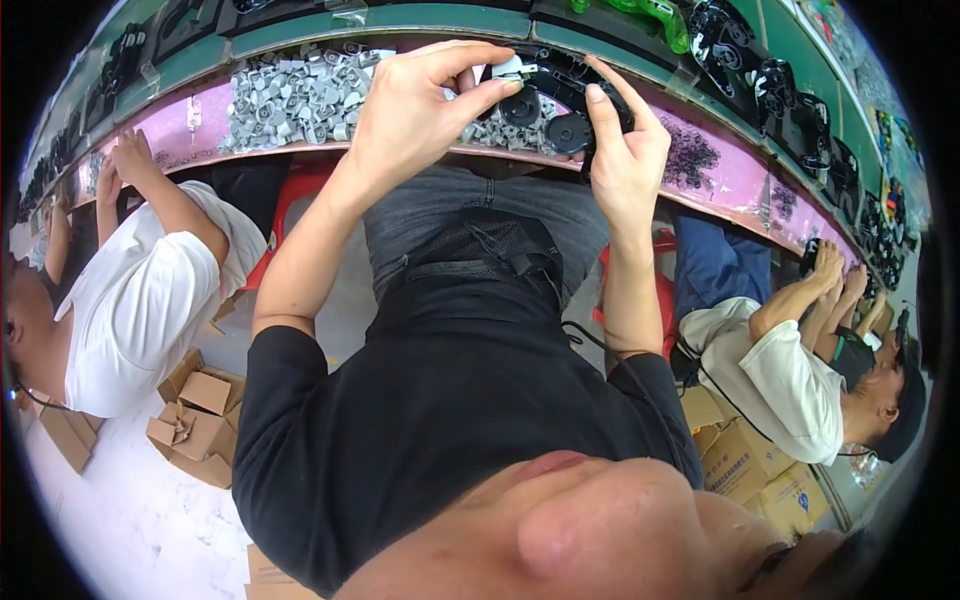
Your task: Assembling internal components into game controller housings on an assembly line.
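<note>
My left hand (420, 105) pinches a small light-grey plastic piece (507, 69) between thumb and fingertips. It holds this piece against the upper left part of a black plastic housing (560, 88). Two round black parts stand out on the housing's near side. Around its right end, my right hand (628, 150) is closed, with the thumb on the front and the index finger along the upper edge. Below and left of the housing, a pile of loose grey plastic pieces (300, 100) covers the pink bench surface (190, 115).
Small black parts (690, 158) lie heaped on the right of the bench. More black housings (775, 90) and a green translucent one (655, 22) rest on the green shelf behind. A person (150, 290) works at left, another (780, 370) at right. Cardboard boxes (200, 430) stand on the floor.
</note>
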`<state>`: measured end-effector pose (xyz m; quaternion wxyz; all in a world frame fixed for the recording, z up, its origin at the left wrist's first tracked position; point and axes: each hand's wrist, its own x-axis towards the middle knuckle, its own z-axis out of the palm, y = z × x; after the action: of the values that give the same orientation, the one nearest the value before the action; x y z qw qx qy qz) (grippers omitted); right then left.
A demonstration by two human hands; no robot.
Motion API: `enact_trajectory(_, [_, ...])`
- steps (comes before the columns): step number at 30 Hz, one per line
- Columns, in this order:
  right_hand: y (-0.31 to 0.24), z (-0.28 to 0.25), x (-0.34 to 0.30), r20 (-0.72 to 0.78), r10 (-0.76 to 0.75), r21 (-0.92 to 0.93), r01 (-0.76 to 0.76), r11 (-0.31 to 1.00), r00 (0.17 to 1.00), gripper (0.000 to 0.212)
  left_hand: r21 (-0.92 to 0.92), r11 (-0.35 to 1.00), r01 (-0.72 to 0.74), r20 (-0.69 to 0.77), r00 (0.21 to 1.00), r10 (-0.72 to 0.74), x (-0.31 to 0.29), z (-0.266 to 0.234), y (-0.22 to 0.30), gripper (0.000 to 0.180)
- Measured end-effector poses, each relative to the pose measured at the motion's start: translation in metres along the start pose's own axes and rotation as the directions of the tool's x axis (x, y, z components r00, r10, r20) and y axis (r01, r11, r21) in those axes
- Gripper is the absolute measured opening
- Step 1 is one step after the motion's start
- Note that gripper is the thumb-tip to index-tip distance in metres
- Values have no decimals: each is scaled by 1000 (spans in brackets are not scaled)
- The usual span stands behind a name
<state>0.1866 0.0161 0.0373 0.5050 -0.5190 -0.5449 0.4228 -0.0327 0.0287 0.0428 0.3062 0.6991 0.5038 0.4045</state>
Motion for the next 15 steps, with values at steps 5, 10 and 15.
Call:
enact_trajectory(5, [-1,11,-8,8,-120,-161,120,980,993,34,27,999,31,15,999,-32,1,2,-2,28])
enact_trajectory(10, [0,12,-12,-53,-73,-56,70,996,996,31,287,934,-214,-37,971,234,7,0,-3,29])
enact_trajectory(15, [-17,1,-9,22,167,160,-168,973,986,30,241,917,-319,38,947,319,18,-10,7,35])
